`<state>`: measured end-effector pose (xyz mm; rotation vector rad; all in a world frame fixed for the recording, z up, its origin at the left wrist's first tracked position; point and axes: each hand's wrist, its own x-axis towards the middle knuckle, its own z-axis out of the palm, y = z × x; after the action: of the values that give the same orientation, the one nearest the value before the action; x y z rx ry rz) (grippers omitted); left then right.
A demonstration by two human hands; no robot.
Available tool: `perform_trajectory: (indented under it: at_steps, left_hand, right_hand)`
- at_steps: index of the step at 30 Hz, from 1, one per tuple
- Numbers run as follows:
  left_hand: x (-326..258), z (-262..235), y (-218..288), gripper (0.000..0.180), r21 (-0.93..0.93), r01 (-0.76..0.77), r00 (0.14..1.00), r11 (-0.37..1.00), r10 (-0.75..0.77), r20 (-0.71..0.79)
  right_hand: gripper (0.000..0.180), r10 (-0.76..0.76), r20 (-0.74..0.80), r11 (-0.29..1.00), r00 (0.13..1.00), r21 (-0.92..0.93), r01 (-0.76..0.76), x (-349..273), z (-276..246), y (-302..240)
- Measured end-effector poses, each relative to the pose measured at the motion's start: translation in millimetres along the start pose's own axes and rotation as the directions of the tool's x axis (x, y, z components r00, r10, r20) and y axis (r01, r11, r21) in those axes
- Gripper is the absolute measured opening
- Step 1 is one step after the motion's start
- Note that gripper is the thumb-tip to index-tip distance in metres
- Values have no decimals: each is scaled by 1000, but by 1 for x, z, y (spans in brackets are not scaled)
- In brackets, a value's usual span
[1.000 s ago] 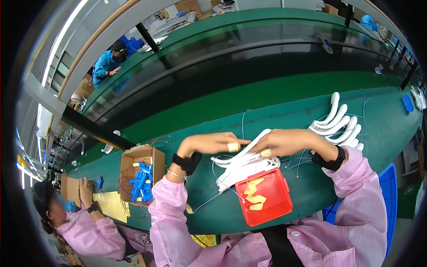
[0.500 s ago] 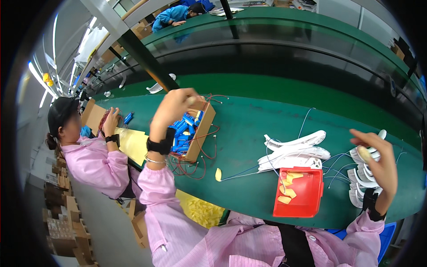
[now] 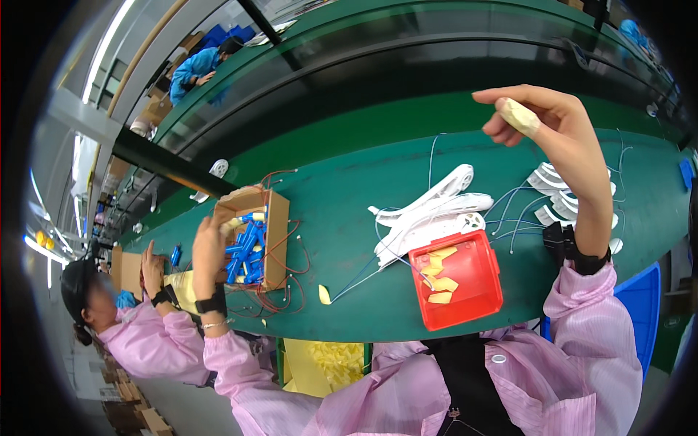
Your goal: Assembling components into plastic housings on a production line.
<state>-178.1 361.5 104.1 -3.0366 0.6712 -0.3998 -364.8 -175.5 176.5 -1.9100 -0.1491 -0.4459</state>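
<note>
My left hand (image 3: pixel 209 251) is at the left side of a cardboard box (image 3: pixel 276 232) of blue wired cylinders that look like battery packs (image 3: pixel 247 254). Its fingers are slightly blurred but look apart, with a pale yellow cover on the thumb near the packs. I see nothing held in it. Raised above the bench's far side, my right hand (image 3: pixel 556 120) has its index finger stretched out and the other fingers loosely bent. A pale yellow wrap (image 3: pixel 520 116) covers its thumb, and the hand looks free. White curved plastic parts with wires (image 3: pixel 556 192) lie below it.
A red tray (image 3: pixel 465 305) with yellow pieces (image 3: pixel 440 283) stands at the bench's near edge, beside long white plastic housings (image 3: pixel 429 211). One yellow piece (image 3: pixel 324 294) lies by loose wires. A co-worker in pink (image 3: pixel 153 341) works at the left. A blue bin (image 3: pixel 640 320) stands at right.
The view has turned to the right. My left hand has come down beside the cardboard box, and my right hand has risen away from the white curved parts.
</note>
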Motion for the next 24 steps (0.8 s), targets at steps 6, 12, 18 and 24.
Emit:
perform_trajectory:
  at_steps: [6, 12, 18, 24]
  left_hand:
    - [17, -64, 73, 34, -642, -68, 931, 764, -182, -315]
    - [61, -70, 282, 34, -983, -186, 983, 5, 13, -186]
    - [87, -56, 338, 20, -910, -396, 913, 124, -47, -404]
    - [100, -60, 349, 18, -672, -508, 774, 539, -58, -631]
  right_hand:
    - [36, -98, 46, 991, 994, 91, 93, 19, 19, 2]
    - [43, -114, 114, 882, 987, 470, 47, 33, 81, 17]
    - [36, -85, -43, 761, 995, 642, 92, 43, 78, 33]
    - [35, -68, -130, 817, 989, 562, 130, 44, 69, 43]
